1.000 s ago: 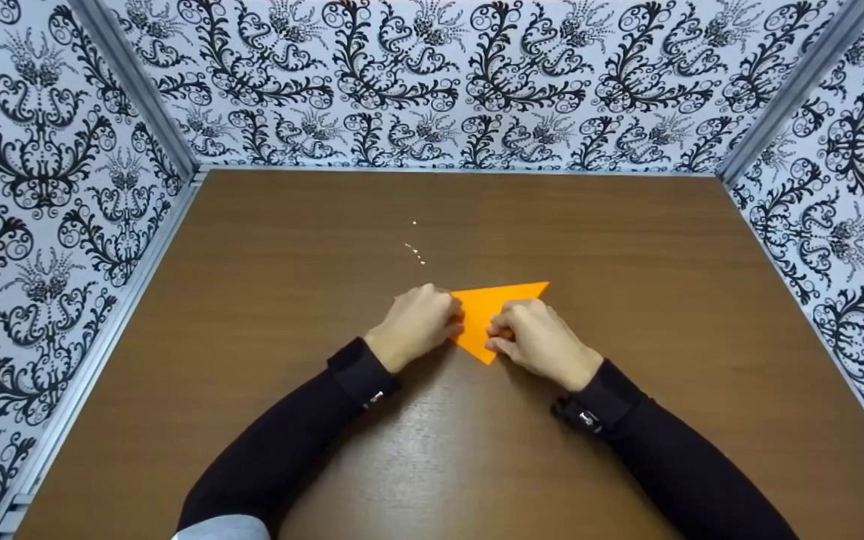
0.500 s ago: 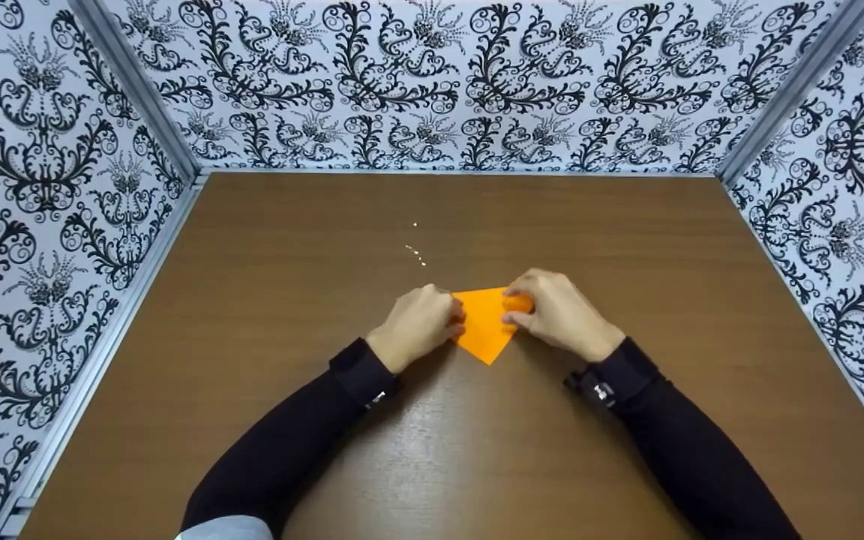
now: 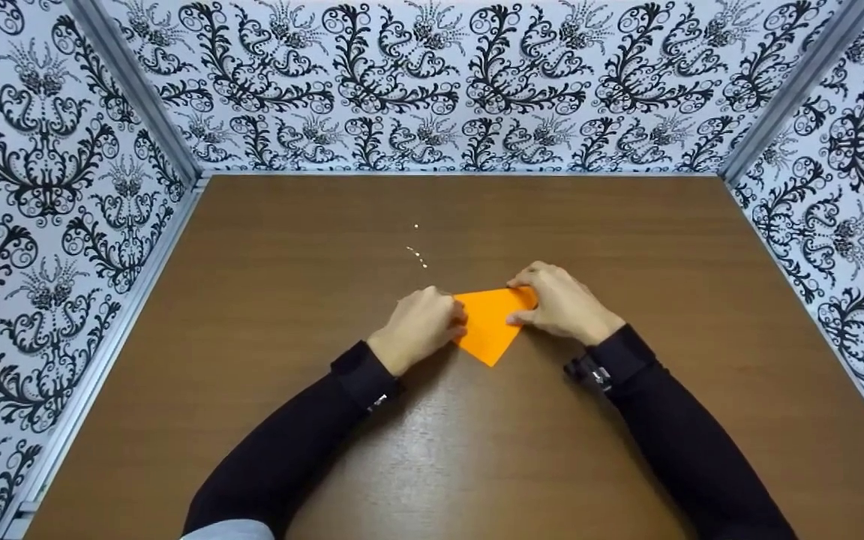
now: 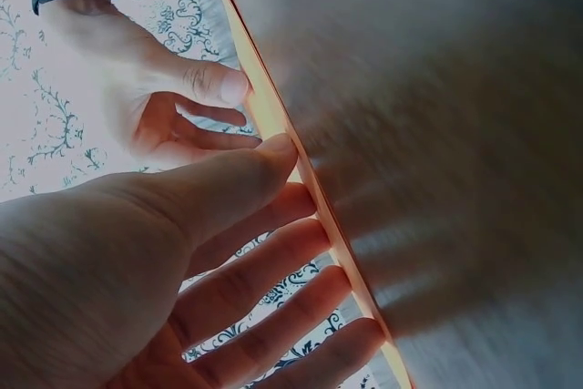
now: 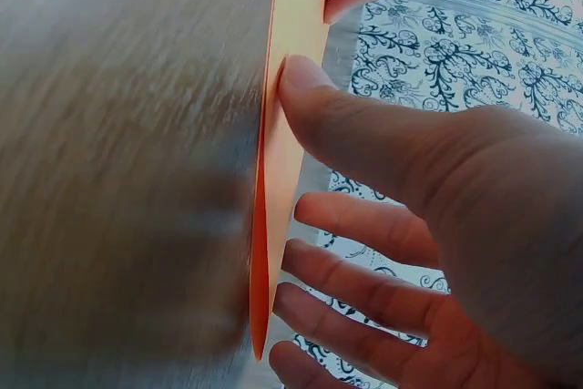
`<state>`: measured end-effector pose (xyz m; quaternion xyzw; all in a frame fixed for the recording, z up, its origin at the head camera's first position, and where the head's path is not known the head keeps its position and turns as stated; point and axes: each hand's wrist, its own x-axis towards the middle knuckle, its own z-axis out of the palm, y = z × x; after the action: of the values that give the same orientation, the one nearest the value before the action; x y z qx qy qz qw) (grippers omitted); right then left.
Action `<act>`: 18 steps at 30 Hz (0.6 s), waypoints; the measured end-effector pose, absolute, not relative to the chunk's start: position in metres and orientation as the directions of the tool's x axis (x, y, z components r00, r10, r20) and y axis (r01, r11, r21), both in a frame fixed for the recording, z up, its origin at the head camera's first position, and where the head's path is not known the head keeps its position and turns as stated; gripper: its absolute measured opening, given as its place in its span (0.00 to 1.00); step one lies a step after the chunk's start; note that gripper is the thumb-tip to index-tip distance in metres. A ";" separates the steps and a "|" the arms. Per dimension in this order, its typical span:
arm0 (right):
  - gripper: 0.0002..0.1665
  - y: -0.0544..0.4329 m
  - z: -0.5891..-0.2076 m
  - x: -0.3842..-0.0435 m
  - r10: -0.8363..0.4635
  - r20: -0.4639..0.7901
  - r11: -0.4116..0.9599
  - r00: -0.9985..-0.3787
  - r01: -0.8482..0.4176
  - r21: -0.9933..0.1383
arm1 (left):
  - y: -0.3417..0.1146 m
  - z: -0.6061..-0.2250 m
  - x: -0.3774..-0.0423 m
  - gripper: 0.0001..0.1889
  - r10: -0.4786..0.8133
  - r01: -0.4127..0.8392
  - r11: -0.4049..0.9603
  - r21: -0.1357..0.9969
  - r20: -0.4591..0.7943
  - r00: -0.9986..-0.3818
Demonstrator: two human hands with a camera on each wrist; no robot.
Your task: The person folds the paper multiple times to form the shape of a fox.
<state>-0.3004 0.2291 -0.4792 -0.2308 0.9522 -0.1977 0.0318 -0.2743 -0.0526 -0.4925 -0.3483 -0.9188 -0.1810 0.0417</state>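
A folded sheet of orange paper lies on the brown table in the head view, one corner pointing toward the person. Its left end is covered by my left hand, whose thumb and fingertips press it down, as the left wrist view shows. At the other end my right hand has its thumb on the paper and its fingers spread along the far edge. Seen from the right wrist, the layers of the paper part slightly near one corner. The right corner is hidden by the hand in the head view.
The brown wooden table is enclosed at the back and sides by patterned black-and-white panels with metal frame bars. Small bright specks show on the tabletop beyond the left hand.
My right hand has moved right and away from the person, from the paper's middle to its right end, and its fingers have spread. The left hand has stayed on the left end.
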 end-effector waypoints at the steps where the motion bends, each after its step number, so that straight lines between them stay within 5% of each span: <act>1: 0.38 0.229 -0.480 -0.301 -0.453 0.038 0.814 -0.891 -0.431 -0.390 | -0.053 -0.492 -0.274 0.06 0.624 0.655 0.692 0.304 0.205 -0.754; 18: 0.29 0.224 -0.483 -0.297 -0.432 0.119 0.805 -0.894 -0.442 -0.395 | -0.053 -0.491 -0.272 0.10 0.613 0.643 0.696 0.320 0.202 -0.764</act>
<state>-0.2973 0.2243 -0.4827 -0.2302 0.9500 -0.2105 -0.0117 -0.2715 -0.0533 -0.4912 -0.3410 -0.9201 -0.1887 0.0397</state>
